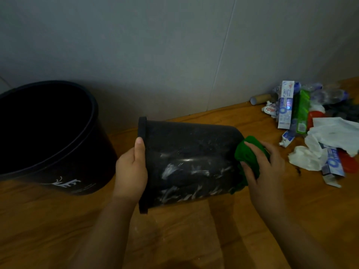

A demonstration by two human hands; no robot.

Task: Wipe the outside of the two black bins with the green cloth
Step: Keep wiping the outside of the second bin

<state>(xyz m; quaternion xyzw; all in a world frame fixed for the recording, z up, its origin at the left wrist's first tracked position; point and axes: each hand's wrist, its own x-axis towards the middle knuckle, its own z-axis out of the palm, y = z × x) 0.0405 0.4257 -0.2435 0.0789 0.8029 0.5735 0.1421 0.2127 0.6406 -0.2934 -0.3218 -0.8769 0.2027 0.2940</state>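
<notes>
**A:** Item one, head view, centre of frame: small black bin [191, 164], held on its side off the wooden floor [58, 220], rim to the left, base to the right. Why sideways?

**B:** My guess: tipped so the whole outer wall faces up and the base comes within reach. Whitish streaks and scuffs show along the lower wall, so that face likely needs more passes

**A:** Item two, left hand [131, 171], lower centre-left

**B:** Curled over the rim, thumb laid on the outside edge, fingers hidden inside the mouth. It seems to serve as the anchor, so the bin cannot roll under pressure

**A:** Item three, right hand [264, 167], right of centre

**B:** Fingers bent round the bunched green cloth [246, 158], pressing it against the bin's base corner. Bunching gives a thick pad to rub with

**A:** Item four, left edge of frame: large black bin [58, 144]

**B:** Upright on the floor against the grey wall [174, 45], mouth open, pale twig motif low on its side. No hand on it; whether it has been wiped I cannot tell

**A:** Item five, right edge: litter pile [318, 129]

**B:** Toothpaste boxes, crumpled white tissue, plastic bottles, a cardboard tube, heaped well apart from both bins, presumably tipped out so the bins could be handled empty
</notes>
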